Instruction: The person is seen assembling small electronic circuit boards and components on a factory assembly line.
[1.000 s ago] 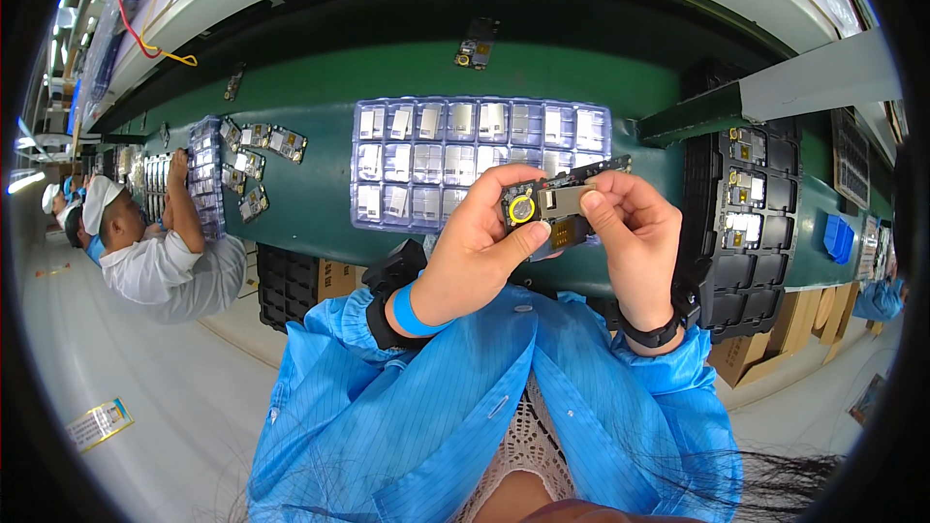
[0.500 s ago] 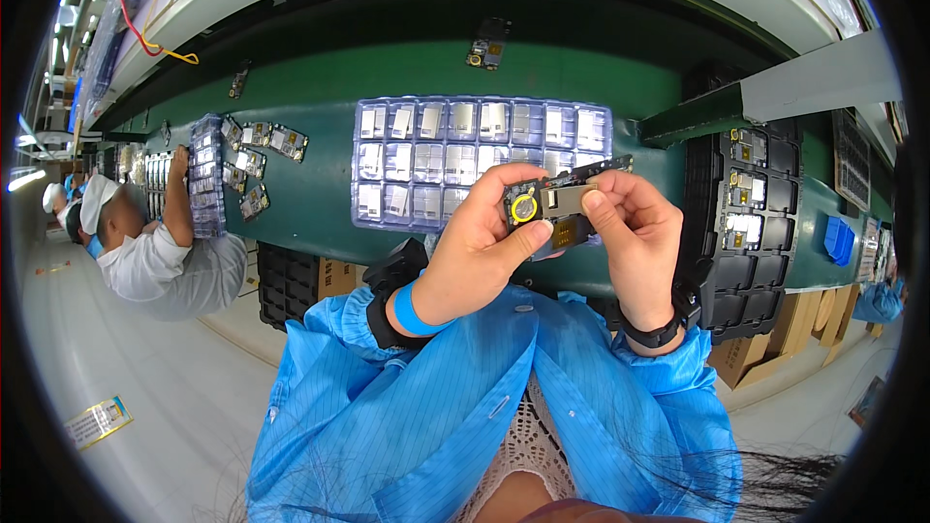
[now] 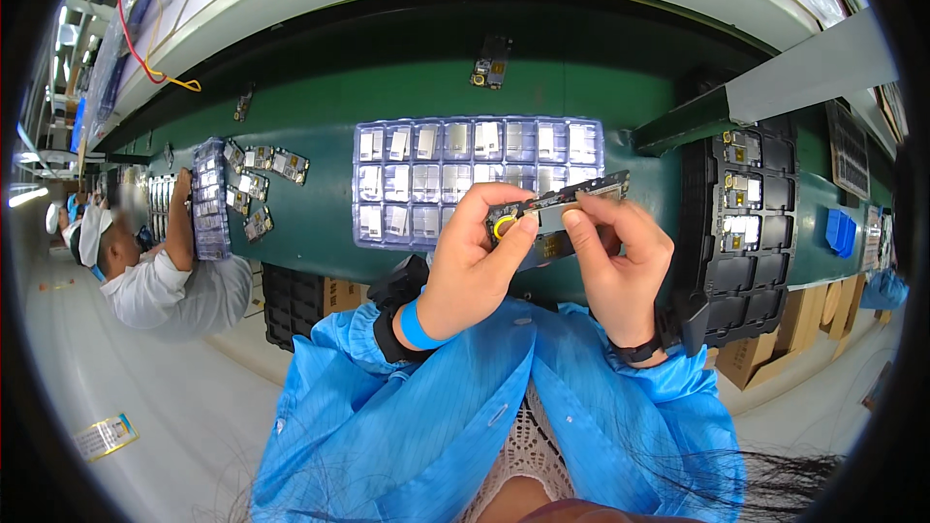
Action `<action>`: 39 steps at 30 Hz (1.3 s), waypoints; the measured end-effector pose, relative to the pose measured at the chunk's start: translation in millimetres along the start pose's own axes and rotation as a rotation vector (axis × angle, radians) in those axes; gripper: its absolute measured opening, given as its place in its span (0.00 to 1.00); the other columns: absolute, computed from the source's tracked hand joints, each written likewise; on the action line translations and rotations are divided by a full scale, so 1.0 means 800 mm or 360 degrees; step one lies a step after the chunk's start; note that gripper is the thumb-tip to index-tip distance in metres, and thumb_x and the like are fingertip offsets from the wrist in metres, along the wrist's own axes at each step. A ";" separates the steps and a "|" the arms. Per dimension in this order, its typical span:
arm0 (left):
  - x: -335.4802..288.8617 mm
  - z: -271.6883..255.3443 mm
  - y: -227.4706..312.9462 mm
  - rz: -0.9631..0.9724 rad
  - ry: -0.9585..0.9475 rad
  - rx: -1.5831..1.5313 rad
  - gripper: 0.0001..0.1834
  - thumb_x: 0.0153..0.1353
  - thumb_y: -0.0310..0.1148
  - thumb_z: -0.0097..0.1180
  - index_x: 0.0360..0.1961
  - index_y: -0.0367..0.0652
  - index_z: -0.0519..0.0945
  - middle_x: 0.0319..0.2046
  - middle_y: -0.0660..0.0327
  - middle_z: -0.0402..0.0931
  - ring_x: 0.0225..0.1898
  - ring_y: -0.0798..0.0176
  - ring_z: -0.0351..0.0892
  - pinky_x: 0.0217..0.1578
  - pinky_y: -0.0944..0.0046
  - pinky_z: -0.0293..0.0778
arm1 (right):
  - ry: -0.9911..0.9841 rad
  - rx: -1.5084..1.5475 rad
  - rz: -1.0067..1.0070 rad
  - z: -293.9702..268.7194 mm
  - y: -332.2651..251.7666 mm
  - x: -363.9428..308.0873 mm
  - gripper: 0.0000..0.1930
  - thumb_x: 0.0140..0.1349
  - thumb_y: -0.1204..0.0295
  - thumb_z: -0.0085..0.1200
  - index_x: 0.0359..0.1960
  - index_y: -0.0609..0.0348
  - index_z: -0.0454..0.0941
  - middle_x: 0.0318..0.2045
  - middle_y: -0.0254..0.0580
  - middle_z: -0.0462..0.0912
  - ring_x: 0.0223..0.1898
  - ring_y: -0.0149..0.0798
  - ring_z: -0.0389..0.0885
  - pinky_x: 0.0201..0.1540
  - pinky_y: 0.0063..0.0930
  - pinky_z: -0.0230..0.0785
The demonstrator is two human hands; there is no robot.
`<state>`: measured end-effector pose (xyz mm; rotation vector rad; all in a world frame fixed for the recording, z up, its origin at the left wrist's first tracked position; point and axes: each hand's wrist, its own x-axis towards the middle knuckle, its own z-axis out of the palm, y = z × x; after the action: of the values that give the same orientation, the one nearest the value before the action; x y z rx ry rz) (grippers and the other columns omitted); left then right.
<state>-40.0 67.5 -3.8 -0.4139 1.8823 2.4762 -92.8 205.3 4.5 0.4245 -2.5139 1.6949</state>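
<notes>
Over the near edge of the bench, my left hand grips a dark circuit board by its left end, thumb close to a round yellow-ringed part. A silver metal cover lies along the board's upper side. My right hand is closed at the cover's right end, thumb in front and fingers at the board's far end. Whether the cover is seated cannot be seen. Just beyond both hands sits a clear plastic tray with silver metal pieces in its compartments.
At right stands a black compartment tray holding several boards. A grey post juts above the bench. Loose boards lie left, one board far back. A white-clad person works at left. A blue bin is at right.
The board has tipped, so its face shows less. My right thumb has shifted left along the cover, and its fingers have moved in against the board. The whole view has shifted slightly.
</notes>
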 end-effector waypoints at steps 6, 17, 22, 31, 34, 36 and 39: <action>0.000 0.003 -0.001 0.0092 0.0038 0.0015 0.11 0.60 0.25 0.48 0.44 0.38 0.65 0.34 0.63 0.71 0.34 0.77 0.69 0.33 0.77 0.68 | 0.0126 -0.0256 -0.0364 0.002 0.001 0.001 0.09 0.42 0.78 0.61 0.28 0.61 0.79 0.22 0.37 0.78 0.23 0.38 0.73 0.28 0.27 0.64; -0.001 0.005 0.002 0.0033 0.0014 -0.0005 0.11 0.60 0.25 0.47 0.44 0.39 0.64 0.34 0.63 0.71 0.34 0.77 0.69 0.34 0.75 0.68 | 0.0159 -0.0181 -0.0172 -0.004 -0.003 -0.005 0.21 0.42 0.78 0.64 0.40 0.60 0.70 0.30 0.39 0.67 0.25 0.31 0.74 0.27 0.20 0.69; -0.003 0.005 0.005 0.0005 -0.0023 -0.0064 0.11 0.60 0.26 0.47 0.44 0.38 0.65 0.35 0.63 0.70 0.35 0.76 0.68 0.36 0.75 0.69 | 0.0303 -0.0560 -0.0340 -0.012 0.009 0.005 0.22 0.42 0.74 0.64 0.41 0.62 0.70 0.34 0.44 0.68 0.36 0.34 0.71 0.35 0.26 0.68; -0.006 0.005 -0.005 0.0218 -0.0030 0.0278 0.11 0.59 0.23 0.49 0.43 0.37 0.66 0.30 0.66 0.69 0.29 0.78 0.65 0.27 0.77 0.64 | 0.0008 0.0579 0.0291 -0.006 0.018 -0.008 0.12 0.44 0.80 0.62 0.31 0.67 0.72 0.31 0.41 0.73 0.30 0.31 0.79 0.28 0.18 0.72; -0.006 0.010 -0.001 0.0164 -0.0019 0.0331 0.11 0.59 0.23 0.49 0.43 0.38 0.65 0.31 0.63 0.71 0.31 0.78 0.67 0.32 0.77 0.65 | 0.0012 0.0363 0.0163 -0.011 0.021 -0.007 0.13 0.44 0.80 0.62 0.31 0.66 0.72 0.30 0.41 0.73 0.28 0.31 0.79 0.28 0.18 0.72; 0.001 0.012 0.001 0.0055 -0.0044 0.0239 0.12 0.59 0.23 0.49 0.44 0.38 0.65 0.32 0.63 0.71 0.31 0.77 0.67 0.31 0.77 0.65 | 0.0034 0.0395 0.0208 -0.012 0.022 0.000 0.13 0.44 0.79 0.62 0.31 0.66 0.72 0.29 0.41 0.73 0.26 0.32 0.79 0.26 0.19 0.71; 0.010 0.019 0.000 -0.0077 -0.0155 0.0002 0.14 0.58 0.21 0.49 0.45 0.36 0.65 0.36 0.62 0.70 0.36 0.75 0.69 0.37 0.75 0.68 | -0.0159 0.0430 0.0458 -0.028 0.031 0.005 0.13 0.44 0.76 0.62 0.31 0.65 0.72 0.30 0.41 0.73 0.26 0.32 0.80 0.27 0.21 0.71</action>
<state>-50.7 80.9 -1.8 -0.3282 1.8153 2.4180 -105.5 234.1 -8.2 0.1715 -2.5216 2.1838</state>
